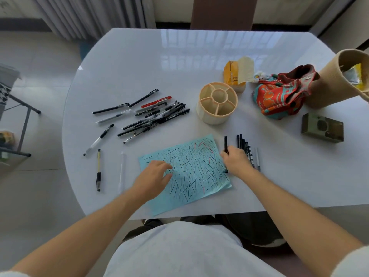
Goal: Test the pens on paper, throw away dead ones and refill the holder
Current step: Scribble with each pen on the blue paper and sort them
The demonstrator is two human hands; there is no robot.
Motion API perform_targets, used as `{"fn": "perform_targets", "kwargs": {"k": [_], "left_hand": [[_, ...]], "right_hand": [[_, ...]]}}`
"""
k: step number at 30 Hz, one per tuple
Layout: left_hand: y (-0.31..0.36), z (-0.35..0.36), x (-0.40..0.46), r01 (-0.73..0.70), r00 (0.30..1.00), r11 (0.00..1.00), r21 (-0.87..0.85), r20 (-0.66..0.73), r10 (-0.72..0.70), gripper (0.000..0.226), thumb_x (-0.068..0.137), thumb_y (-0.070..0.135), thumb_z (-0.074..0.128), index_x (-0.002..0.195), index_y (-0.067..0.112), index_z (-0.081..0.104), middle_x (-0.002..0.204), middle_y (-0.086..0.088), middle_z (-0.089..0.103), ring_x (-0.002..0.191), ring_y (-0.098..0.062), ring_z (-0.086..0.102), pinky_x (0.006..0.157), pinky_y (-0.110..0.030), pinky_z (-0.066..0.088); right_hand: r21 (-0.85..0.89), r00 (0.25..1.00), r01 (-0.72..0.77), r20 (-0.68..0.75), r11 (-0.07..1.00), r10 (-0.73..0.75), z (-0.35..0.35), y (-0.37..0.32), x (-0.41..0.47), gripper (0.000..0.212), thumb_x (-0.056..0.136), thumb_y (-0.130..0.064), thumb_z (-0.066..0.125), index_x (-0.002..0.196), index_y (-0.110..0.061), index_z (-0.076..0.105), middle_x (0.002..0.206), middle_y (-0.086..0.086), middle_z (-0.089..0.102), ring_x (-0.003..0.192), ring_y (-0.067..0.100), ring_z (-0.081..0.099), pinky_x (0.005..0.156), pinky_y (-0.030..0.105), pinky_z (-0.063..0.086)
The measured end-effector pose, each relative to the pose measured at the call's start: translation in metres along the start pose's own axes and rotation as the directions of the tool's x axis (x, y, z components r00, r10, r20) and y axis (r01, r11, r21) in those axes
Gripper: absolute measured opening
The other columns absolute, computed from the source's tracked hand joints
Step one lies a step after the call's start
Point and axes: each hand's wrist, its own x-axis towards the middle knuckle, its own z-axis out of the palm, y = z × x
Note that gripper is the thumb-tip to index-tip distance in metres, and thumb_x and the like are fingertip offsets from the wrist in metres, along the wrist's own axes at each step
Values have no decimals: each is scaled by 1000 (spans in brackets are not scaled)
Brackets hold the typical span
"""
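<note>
A light blue paper covered in black, blue and red test strokes lies in front of me. My left hand rests flat on its left part, fingers apart. My right hand grips a black pen at the paper's right edge, its tip pointing down. A row of several dark pens lies just right of that hand. A pile of several black pens and one red pen sits at the upper left. The beige round pen holder, with divided compartments, stands empty behind the paper.
Loose pens lie at the left: a yellow-barrelled pen, a clear pen and a black-and-clear pen. At the right are a colourful cloth pouch, a green box, a yellow packet and a tan woven basket.
</note>
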Motion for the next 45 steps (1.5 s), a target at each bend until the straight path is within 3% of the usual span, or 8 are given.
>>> {"fn": "perform_targets", "kwargs": {"k": [6, 10, 17, 26, 29, 33, 38, 45], "left_hand": [[-40, -6, -26, 27, 1000, 991, 129, -6, -27, 41, 94, 28, 58, 133, 18, 58, 149, -6, 43, 141, -26, 34, 117, -39, 28], [-61, -9, -37, 59, 998, 983, 172, -5, -59, 45, 92, 33, 57, 135, 21, 57, 155, -6, 34, 145, -25, 26, 117, -40, 30], [-76, -11, -46, 63, 997, 984, 168, 25, -68, 46, 93, 37, 56, 137, 27, 54, 161, -4, 27, 150, -22, 18, 116, -44, 31], [-80, -19, -38, 41, 995, 984, 174, 87, -57, 47, 94, 38, 52, 140, 30, 49, 163, -2, 19, 152, -21, 11, 119, -45, 26], [-78, -22, -29, 26, 993, 984, 174, 109, -46, 52, 93, 44, 53, 142, 29, 46, 164, -3, 16, 152, -22, 9, 122, -43, 20], [-65, -23, -18, 32, 996, 990, 134, 75, -42, 58, 92, 49, 52, 145, 26, 43, 164, -5, 18, 151, -24, 14, 122, -40, 16], [-45, -24, -17, 60, 998, 986, -156, -22, -64, 46, 95, 53, 51, 136, 31, 50, 132, 12, 53, 117, -10, 51, 101, -34, 44], [-31, -32, -24, 19, 990, 997, -79, 143, -7, 24, 103, 37, 44, 103, 21, 62, 84, 4, 66, 77, -20, 59, 72, -42, 49]], "right_hand": [[-234, 997, 59, -28, 970, -68, -4, 6, 23, 12, 95, -24, 64, 103, -17, 59, 103, 9, 66, 84, 29, 59, 69, 35, 45], [-326, 986, 48, -134, 944, -96, -6, -12, 21, 34, 96, -21, 60, 129, -13, 58, 125, 13, 57, 101, 37, 63, 79, 41, 49], [-200, 880, 443, -92, 874, -467, 24, -148, 62, 37, 99, -12, 53, 134, -14, 62, 135, 7, 57, 114, 30, 58, 89, 37, 47], [-632, 871, 436, 119, 641, -476, 45, -187, 85, 27, 91, 1, 47, 115, -10, 52, 113, 12, 55, 78, 30, 55, 68, 40, 53], [-454, 842, 487, 16, 747, -539, 40, -169, 72, 21, 89, -8, 56, 110, -10, 59, 105, 9, 56, 81, 32, 60, 68, 40, 53], [179, 906, 401, -223, 898, -360, 29, -148, 26, 2, 84, -21, 65, 86, -22, 65, 77, -6, 63, 66, 5, 59, 58, 17, 46], [681, 972, 108, 78, 724, -219, 48, -132, -46, 13, 86, -29, 67, 78, -21, 73, 67, 10, 71, 53, 19, 59, 49, 32, 47], [810, 964, -28, 178, 586, -200, 81, -129, -84, 19, 100, -12, 63, 88, 0, 71, 73, 18, 73, 55, 24, 62, 52, 32, 51]]}}
